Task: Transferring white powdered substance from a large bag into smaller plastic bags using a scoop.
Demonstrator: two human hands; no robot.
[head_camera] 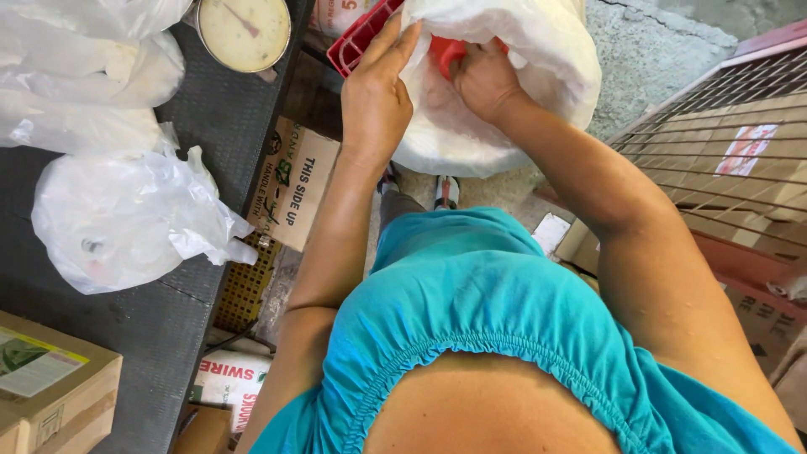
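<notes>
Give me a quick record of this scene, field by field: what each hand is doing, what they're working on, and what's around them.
Left hand: flat against the edge of the white sack, holding its mouth open
Right hand: inside the sack's mouth, gripping a red scoop
Sack: large, white, open at the top, beside a red crate
Left side: dark table with filled clear plastic bags and a dial scale
Right side: wire rack over cardboard boxes
</notes>
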